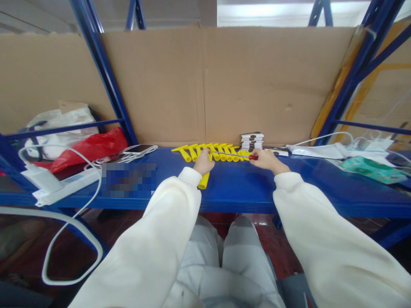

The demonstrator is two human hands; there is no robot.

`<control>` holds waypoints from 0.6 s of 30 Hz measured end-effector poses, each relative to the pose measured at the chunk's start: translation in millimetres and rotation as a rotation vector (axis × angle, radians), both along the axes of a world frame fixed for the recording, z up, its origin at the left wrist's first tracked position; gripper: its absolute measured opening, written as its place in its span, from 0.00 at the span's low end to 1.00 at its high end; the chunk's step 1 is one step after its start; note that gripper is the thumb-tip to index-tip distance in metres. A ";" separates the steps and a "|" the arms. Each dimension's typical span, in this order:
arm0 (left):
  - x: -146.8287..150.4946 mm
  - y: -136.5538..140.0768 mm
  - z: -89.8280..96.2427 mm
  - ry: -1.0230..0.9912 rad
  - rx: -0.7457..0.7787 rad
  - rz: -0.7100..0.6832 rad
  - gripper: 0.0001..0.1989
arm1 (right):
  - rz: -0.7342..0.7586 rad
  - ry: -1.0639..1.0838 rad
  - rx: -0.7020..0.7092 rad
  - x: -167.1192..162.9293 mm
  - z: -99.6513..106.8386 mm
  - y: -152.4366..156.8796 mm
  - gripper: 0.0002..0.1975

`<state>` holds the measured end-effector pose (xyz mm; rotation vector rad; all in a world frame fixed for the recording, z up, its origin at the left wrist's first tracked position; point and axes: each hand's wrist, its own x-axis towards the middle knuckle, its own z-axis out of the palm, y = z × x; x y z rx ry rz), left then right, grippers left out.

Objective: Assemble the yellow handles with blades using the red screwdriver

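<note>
My left hand [203, 162] is closed around a yellow T-shaped plastic handle [203, 181], whose round stem points toward me. In my right hand [266, 161] is a screwdriver [253, 157] with a red grip. Its thin metal shaft runs left to the top of the held handle, where my left fingers hide the tip. Behind my hands, a row of similar yellow T-shaped handles [229, 155] lies along the back of the blue table [240, 184]. Small black-and-white packets [252, 141] are stacked behind the row's right end.
Left on the table are a phone [140, 149] with a white cable, a white power strip [69, 184] and a red bag [93, 147]. At right lie a white pouch [317, 150] and a green packet [374, 169]. A cardboard panel [205, 85] stands behind, between blue posts.
</note>
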<state>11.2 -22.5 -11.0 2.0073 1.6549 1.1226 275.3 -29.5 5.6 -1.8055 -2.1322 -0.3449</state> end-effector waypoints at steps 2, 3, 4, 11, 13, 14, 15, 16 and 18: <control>0.8 -1.3 1.0 -0.009 -0.005 0.005 0.24 | 0.014 0.010 -0.015 0.9 -0.1 0.9 0.09; 1.0 -1.7 1.3 -0.012 -0.005 0.006 0.24 | 0.013 0.018 -0.011 1.4 -0.3 1.4 0.09; 1.1 -1.8 1.5 -0.013 -0.004 0.006 0.24 | 0.010 0.026 0.000 1.8 -0.6 1.9 0.09; -0.8 1.5 -1.1 0.003 0.009 -0.003 0.25 | 0.010 0.016 0.076 4.1 -3.9 6.2 0.06; -1.3 1.9 -1.4 0.005 0.010 -0.009 0.25 | -0.002 0.002 0.079 4.5 -4.2 6.6 0.06; -1.4 1.9 -1.4 0.006 0.009 -0.012 0.25 | -0.008 -0.001 0.080 4.5 -4.1 6.5 0.06; -1.4 1.7 -1.3 0.006 0.007 -0.016 0.25 | -0.012 -0.001 0.080 4.5 -4.0 6.1 0.07; -1.4 1.4 -1.1 0.007 0.004 -0.018 0.25 | -0.012 0.001 0.078 4.3 -3.8 5.5 0.07; -1.5 1.0 -0.7 0.008 0.000 -0.015 0.25 | 0.000 0.007 0.076 3.9 -3.4 4.0 0.08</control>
